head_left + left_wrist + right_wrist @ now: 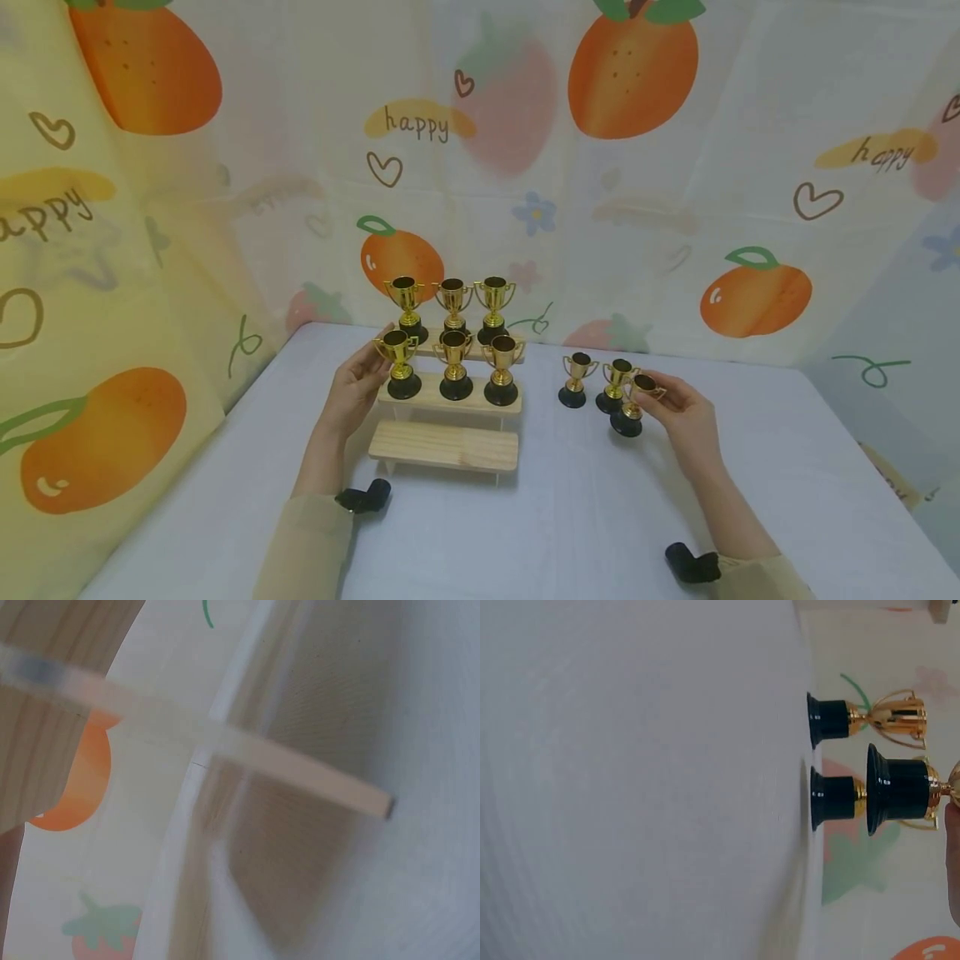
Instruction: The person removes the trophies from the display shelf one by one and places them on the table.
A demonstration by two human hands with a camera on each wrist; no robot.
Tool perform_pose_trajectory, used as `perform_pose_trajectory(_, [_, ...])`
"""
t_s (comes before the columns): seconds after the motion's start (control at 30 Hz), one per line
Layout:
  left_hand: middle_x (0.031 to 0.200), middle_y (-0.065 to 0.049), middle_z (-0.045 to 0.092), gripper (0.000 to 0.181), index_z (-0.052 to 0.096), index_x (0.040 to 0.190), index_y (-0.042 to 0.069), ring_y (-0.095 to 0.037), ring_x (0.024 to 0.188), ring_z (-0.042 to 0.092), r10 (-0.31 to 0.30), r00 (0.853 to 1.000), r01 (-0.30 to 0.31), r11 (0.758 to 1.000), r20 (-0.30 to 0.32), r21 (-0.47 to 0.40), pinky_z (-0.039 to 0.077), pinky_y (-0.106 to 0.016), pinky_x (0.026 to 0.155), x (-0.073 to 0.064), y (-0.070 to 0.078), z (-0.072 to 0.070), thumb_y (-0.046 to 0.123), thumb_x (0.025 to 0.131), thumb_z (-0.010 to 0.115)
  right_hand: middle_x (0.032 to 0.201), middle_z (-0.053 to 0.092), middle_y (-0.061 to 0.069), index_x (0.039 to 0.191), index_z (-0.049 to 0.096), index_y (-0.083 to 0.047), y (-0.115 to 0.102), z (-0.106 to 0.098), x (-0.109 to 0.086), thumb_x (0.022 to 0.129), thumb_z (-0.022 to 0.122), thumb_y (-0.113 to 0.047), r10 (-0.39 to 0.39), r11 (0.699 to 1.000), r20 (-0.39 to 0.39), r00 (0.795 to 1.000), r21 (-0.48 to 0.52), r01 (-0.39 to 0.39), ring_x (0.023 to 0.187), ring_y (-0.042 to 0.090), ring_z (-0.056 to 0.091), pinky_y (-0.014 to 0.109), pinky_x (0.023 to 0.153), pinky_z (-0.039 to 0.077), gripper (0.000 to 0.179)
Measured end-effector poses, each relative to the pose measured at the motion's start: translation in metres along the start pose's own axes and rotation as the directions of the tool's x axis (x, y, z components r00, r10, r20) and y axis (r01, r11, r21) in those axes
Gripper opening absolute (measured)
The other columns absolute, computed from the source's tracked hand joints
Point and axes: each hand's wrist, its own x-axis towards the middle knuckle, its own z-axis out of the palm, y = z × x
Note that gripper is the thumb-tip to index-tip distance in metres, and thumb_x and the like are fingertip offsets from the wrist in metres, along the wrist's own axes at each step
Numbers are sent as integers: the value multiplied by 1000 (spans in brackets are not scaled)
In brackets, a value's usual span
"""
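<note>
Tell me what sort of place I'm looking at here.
Probably a staged indoor tabletop setup: a white-covered table, a fruit-print cloth backdrop behind it, and a tiered wooden stand holding six small gold trophies.

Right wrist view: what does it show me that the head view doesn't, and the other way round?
Right wrist only: a side-on look at the held trophy, its base clear of the tablecloth. Head only: the left hand beside the wooden stand, and six trophies on its upper two tiers. Both: the held trophy, at least part of the right hand, and two trophies standing on the tablecloth.
</note>
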Motion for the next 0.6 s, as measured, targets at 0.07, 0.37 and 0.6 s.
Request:
perform_pose_trajectory(0.07, [166,-17,11,66,14,153,-10,11,136,43,-2,1000,2,1000,-1,3,34,-10,115,0,0,0,-20,92,33,93,67,-34,130,58,5,2,-3,2,87,74,-14,-13,1000,-2,1000,-19,13,88,-14,65,4,79,55,50])
perform_pose_trajectory(0.37, [166,-16,13,64,15,153,-10,9,137,43,10,1000,-10,1000,2,10,34,-10,116,0,0,0,-18,93,36,94,67,-35,130,59,4,14,-20,10,88,73,-14,-54,997,-14,998,-61,53,88,-16,64,2,79,54,47])
perform_pose_trajectory(0.6, [166,-17,12,64,15,153,-9,9,137,44,9,1000,-9,1000,-2,12,34,-10,116,0,-1,0,-17,94,37,94,63,-38,134,56,1,22,-33,20,90,72,-24,-3,994,11,1000,-108,4,90,-19,61,0,80,51,53])
